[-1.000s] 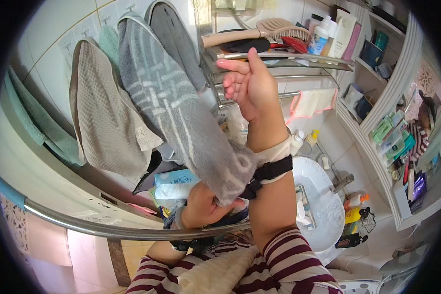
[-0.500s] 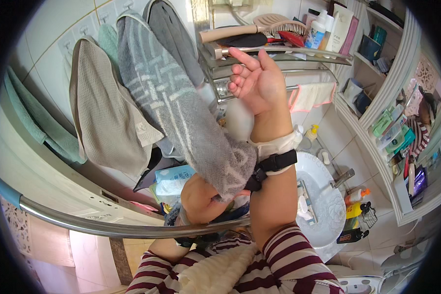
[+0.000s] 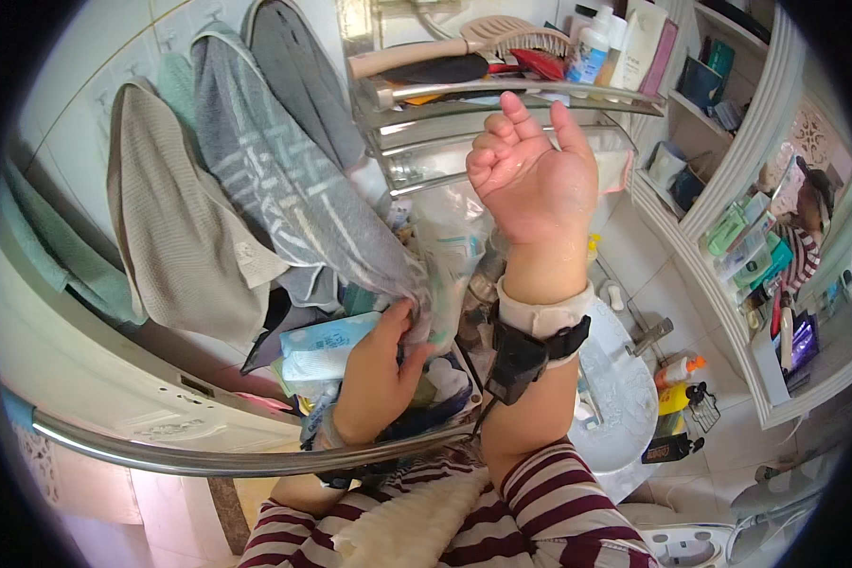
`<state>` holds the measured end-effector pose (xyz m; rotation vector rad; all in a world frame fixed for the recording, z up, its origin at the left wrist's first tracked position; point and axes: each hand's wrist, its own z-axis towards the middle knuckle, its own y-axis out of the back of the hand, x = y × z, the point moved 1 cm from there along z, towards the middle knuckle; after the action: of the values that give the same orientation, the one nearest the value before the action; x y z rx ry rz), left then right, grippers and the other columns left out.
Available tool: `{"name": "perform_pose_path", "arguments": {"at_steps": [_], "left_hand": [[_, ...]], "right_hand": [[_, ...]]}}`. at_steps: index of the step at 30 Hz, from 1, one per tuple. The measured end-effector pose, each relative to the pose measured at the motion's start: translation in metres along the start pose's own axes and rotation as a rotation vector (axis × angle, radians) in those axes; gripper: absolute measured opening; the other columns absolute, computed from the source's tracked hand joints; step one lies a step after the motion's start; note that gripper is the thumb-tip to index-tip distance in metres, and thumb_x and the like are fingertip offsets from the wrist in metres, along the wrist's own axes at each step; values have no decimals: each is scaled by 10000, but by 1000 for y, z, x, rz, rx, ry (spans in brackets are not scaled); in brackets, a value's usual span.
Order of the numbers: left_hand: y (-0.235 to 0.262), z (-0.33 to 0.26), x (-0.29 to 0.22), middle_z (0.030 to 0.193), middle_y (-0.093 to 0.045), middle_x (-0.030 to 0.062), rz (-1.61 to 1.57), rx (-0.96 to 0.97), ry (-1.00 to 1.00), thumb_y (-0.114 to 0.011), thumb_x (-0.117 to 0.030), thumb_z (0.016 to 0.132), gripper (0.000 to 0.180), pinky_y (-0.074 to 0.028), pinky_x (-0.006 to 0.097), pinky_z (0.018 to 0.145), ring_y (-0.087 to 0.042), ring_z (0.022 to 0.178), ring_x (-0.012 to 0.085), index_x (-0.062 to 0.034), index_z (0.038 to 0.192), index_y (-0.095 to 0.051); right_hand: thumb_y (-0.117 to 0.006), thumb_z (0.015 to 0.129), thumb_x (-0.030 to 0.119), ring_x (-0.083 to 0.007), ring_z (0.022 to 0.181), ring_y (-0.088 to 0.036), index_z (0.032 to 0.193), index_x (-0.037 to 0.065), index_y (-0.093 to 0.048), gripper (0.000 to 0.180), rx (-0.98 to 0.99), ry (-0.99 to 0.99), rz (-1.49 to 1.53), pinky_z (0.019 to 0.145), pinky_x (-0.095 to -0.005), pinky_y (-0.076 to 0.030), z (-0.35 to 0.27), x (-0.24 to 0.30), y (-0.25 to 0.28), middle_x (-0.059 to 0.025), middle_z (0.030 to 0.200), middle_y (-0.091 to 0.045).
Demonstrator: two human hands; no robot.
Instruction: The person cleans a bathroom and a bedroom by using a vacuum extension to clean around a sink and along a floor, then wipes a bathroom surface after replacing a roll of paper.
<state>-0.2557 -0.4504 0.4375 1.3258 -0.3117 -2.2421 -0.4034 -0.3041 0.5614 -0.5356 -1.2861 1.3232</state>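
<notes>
A grey patterned towel (image 3: 289,175) hangs from a wall hook and slants down to my left hand (image 3: 374,379). Its lower end, somewhat blurred, lies between the thumb and fingers, which partly hide it. My right hand (image 3: 538,185) is raised in front of the metal shelf, palm up and wet-looking. Its fingers are loosely bent and apart, holding nothing. A white cuff (image 3: 544,312) and a black strapped device (image 3: 525,360) circle the right wrist, apart from the towel. A blue-and-white soft pack (image 3: 322,346) sits beside my left hand.
Beige (image 3: 180,218) and green (image 3: 62,251) towels hang at left. A metal rail (image 3: 208,457) curves across the front. Hairbrushes (image 3: 516,40) and bottles crowd the shelf (image 3: 521,92). The white washbasin (image 3: 620,417) stands right, below a mirror cabinet (image 3: 705,237).
The towel's lower end has come away from my right forearm, uncovering the wrist device. My left hand has risen slightly with the towel end. The whole view has shifted a little.
</notes>
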Motion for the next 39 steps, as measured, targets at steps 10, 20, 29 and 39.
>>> {"name": "perform_pose_path", "arguments": {"at_steps": [10, 20, 29, 39], "left_hand": [[-10, -4, 18, 1119, -501, 190, -18, 1310, -75, -773, -258, 570, 879, -384, 353, 870, -484, 1050, 332, -60, 1318, -356], [16, 7, 10, 1196, -481, 251, -875, 758, 4, -655, -491, 718, 521, -288, 439, 992, -434, 1162, 348, -10, 920, -641], [22, 14, -4, 918, -582, 166, -883, 560, -70, -433, -620, 802, 563, -353, 497, 942, -574, 903, 282, -85, 803, -609], [20, 14, -22, 783, -588, 98, -960, 451, -145, -539, -514, 804, 417, -453, 436, 866, -611, 752, 188, -98, 785, -570]], "right_hand": [[-363, 885, 462, -197, 661, -515, 961, 7, -538, 493, 148, 131, -123, 665, -335, -430, -42, 57, 16, -85, 740, -568], [-392, 872, 531, -296, 1152, -449, 1208, -54, -457, 678, -662, 95, -1568, 964, -361, -334, -131, 158, 217, -215, 1222, -484], [-508, 750, 585, -378, 1310, -186, 1354, 6, -248, 876, -1201, -472, -2421, 1041, -511, -179, -258, 231, 396, -179, 1425, -212], [-523, 749, 561, -369, 1018, -530, 1222, -10, -454, 746, -991, -416, -2695, 934, -454, -362, -262, 231, 383, -193, 1191, -518]]}}
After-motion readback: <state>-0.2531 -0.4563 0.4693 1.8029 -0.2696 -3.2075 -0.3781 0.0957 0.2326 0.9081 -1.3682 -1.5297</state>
